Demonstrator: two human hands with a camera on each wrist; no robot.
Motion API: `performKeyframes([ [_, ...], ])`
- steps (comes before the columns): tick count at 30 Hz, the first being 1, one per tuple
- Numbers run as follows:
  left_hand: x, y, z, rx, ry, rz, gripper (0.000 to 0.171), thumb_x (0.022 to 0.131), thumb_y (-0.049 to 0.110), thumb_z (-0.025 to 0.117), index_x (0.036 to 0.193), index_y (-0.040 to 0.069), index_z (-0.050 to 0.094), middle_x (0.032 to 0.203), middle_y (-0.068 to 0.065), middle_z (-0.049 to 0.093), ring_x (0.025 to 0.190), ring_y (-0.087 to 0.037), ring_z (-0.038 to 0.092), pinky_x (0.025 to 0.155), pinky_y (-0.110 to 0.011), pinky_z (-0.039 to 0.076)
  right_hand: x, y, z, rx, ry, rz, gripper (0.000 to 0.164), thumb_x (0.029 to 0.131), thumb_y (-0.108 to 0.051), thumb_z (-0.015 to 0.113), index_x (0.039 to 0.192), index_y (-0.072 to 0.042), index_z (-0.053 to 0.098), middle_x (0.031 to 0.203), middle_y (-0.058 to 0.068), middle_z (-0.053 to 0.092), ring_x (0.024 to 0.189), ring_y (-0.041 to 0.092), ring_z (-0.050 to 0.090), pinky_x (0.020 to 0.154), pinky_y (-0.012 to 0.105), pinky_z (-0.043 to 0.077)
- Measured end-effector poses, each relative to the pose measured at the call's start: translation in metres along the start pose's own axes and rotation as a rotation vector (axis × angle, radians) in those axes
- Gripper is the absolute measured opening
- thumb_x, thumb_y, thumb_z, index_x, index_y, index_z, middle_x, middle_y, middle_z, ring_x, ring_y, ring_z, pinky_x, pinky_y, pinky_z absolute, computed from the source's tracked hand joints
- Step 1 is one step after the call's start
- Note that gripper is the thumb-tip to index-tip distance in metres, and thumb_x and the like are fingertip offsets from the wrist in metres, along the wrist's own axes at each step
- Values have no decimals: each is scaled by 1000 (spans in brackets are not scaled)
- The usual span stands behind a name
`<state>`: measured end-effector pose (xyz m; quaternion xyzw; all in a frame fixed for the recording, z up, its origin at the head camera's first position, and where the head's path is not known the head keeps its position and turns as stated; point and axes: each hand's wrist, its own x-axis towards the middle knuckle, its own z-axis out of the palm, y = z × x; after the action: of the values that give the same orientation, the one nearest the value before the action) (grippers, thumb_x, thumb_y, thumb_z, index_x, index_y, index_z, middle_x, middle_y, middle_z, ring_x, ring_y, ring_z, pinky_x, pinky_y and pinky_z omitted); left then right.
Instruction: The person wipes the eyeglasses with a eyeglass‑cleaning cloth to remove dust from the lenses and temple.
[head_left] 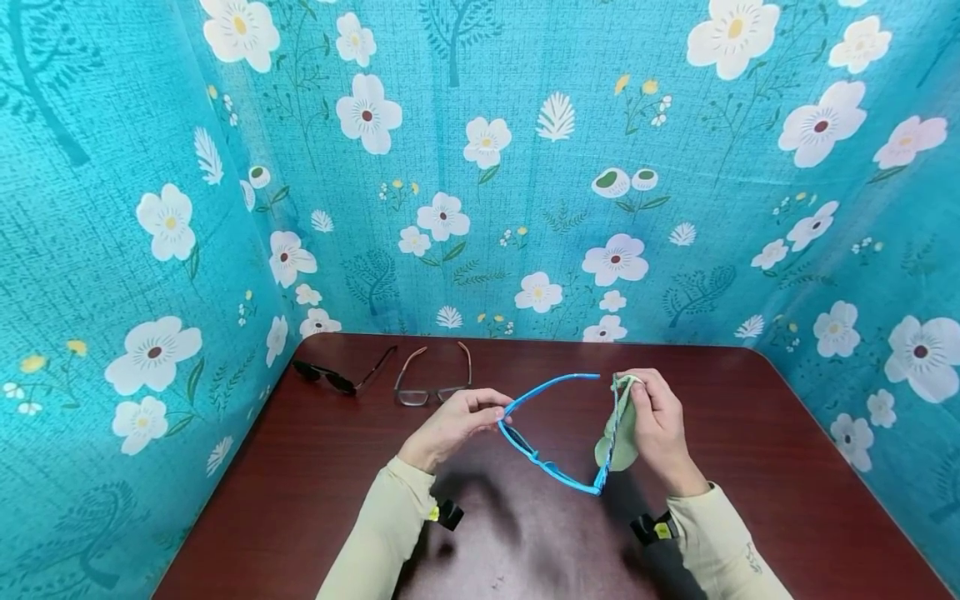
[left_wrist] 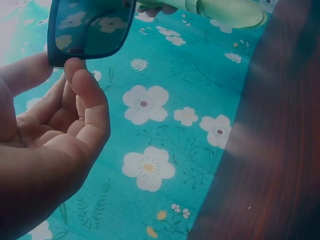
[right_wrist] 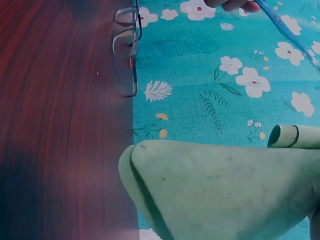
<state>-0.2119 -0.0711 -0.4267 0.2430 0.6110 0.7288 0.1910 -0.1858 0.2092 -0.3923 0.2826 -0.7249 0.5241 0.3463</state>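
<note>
Blue-framed sunglasses point(head_left: 553, 472) are held up over the table with both arms unfolded. My left hand point(head_left: 457, 423) pinches them at one front corner, between thumb and fingers. In the left wrist view, the thumb and fingertips meet at the lower corner beside a dark lens point(left_wrist: 92, 31). My right hand point(head_left: 663, 423) grips a light green cloth point(head_left: 617, 448) against the other, patterned arm of the sunglasses. The folded cloth point(right_wrist: 215, 185) hangs below the fingers and fills the lower right wrist view, hiding most of that hand.
On the dark red-brown table point(head_left: 345, 475), clear eyeglasses point(head_left: 412, 398) lie at the back, left of centre, arms unfolded. Black sunglasses point(head_left: 326, 377) lie farther left, near the table's edge. A teal flowered curtain point(head_left: 480, 242) encloses the back and sides.
</note>
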Motion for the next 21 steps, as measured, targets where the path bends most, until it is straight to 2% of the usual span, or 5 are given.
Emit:
performKeyframes([
  [5,-1,3,-3,76,38,15,31,89,14,52,114,-4,54,95,-9,60,89,-20,56,83,-40,43,-6,15,-6,-61,49,54,21,87,12,39,88,7,59,95,24,55,88,17,52,73,18,37],
  [7,-2,9,-1,140,55,26,29,90,13,50,113,-3,55,96,-7,60,91,-21,55,83,-39,42,-8,20,-7,-83,52,69,21,88,10,40,90,5,61,98,21,55,87,16,52,71,18,38],
  [13,-7,26,9,317,90,57,23,92,6,44,110,-4,53,105,-11,57,100,-28,51,85,-38,41,-11,24,-6,-128,46,96,22,87,6,48,99,-3,64,94,11,59,81,14,54,69,16,40],
  [18,-7,30,14,411,148,103,22,91,5,46,110,-5,52,103,-14,55,95,-30,51,79,-31,43,-9,23,-6,-173,23,89,23,85,6,51,98,-5,65,98,8,59,88,15,53,73,16,38],
  [21,-4,24,13,488,206,163,20,90,6,48,108,-2,53,97,-10,55,88,-23,52,73,-28,45,-8,22,-8,-249,32,93,21,84,5,53,98,-4,66,96,9,56,89,16,48,75,17,35],
])
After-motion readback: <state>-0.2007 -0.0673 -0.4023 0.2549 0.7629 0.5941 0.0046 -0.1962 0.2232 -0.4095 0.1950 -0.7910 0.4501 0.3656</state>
